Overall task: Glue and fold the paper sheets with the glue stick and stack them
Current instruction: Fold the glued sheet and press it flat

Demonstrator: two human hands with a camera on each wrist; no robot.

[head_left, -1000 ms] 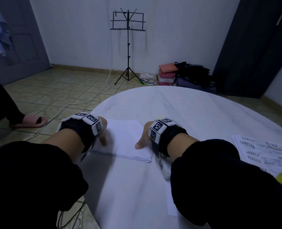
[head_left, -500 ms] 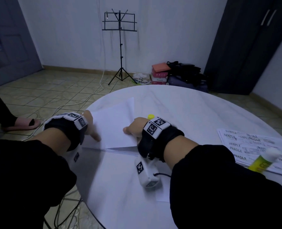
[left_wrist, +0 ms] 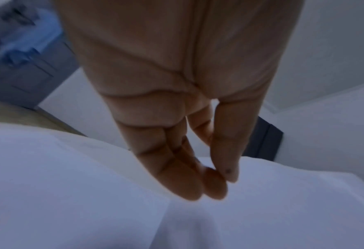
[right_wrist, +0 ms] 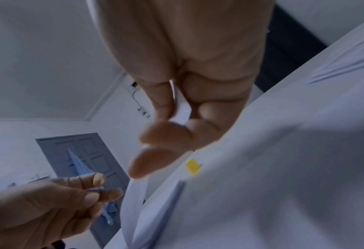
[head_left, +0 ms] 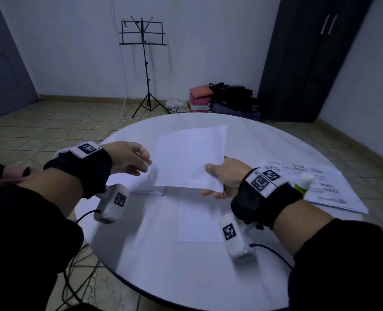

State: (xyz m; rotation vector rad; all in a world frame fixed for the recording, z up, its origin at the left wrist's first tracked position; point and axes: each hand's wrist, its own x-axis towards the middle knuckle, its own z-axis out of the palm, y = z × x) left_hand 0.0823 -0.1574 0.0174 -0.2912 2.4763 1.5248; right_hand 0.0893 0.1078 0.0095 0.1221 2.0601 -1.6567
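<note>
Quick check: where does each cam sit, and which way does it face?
Head: on the head, looking forward and down at the round table; both forearms show, right hand gripping the lifted sheet, left hand beside it.
Left wrist: along the left palm toward white paper; straight fingers show.
Right wrist: along the right palm; thumb and fingers pinch the sheet.
Shared: head and right wrist both show the left hand.

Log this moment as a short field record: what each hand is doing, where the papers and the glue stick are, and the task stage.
right hand: pinches the near right corner of a blank sheet, lifted above the table
left hand: empty, fingers relaxed, just left of the lifted sheet, not touching it
paper stack: flat on the table below the hands
single sheet: flat, near the table edge
glue stick: lies on the printed sheets at right, unheld
stage: sheet picked up, no gluing yet
</note>
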